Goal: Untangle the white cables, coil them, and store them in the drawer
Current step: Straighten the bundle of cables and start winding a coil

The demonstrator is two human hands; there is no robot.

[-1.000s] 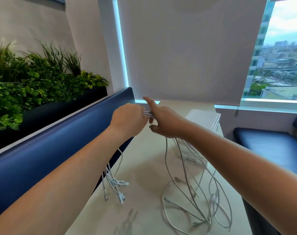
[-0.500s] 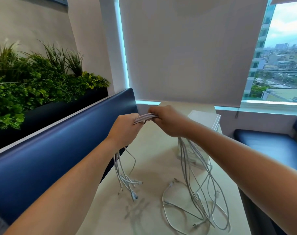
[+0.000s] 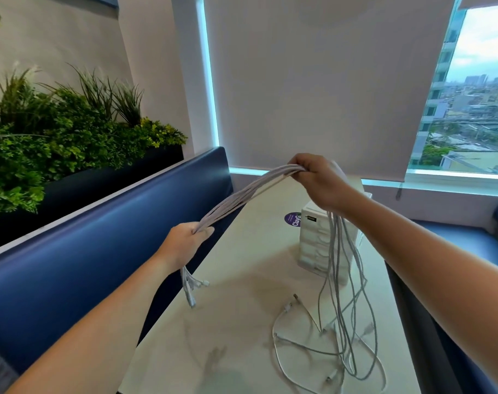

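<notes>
A bundle of several white cables (image 3: pixel 242 196) stretches between my two hands above the table. My left hand (image 3: pixel 185 243) grips the bundle low on the left, and the plug ends (image 3: pixel 192 288) hang just below it. My right hand (image 3: pixel 321 183) grips the same bundle higher up on the right. From there the long ends (image 3: pixel 341 294) drop in loops onto the table (image 3: pixel 236 322). A small white drawer unit (image 3: pixel 316 240) stands on the table behind the hanging cables, its drawers looking closed.
A blue padded bench back (image 3: pixel 100 251) runs along the table's left edge, with a planter of green plants (image 3: pixel 57 137) behind it. Another blue seat (image 3: pixel 469 245) lies to the right. A window blind (image 3: pixel 313 81) hangs behind the table. A purple sticker (image 3: pixel 293 219) lies by the drawer unit.
My hands have moved apart: the left slid down and left along the bundle, the right rose and went right. The cable stretch between them is much longer and the plug ends hang shorter.
</notes>
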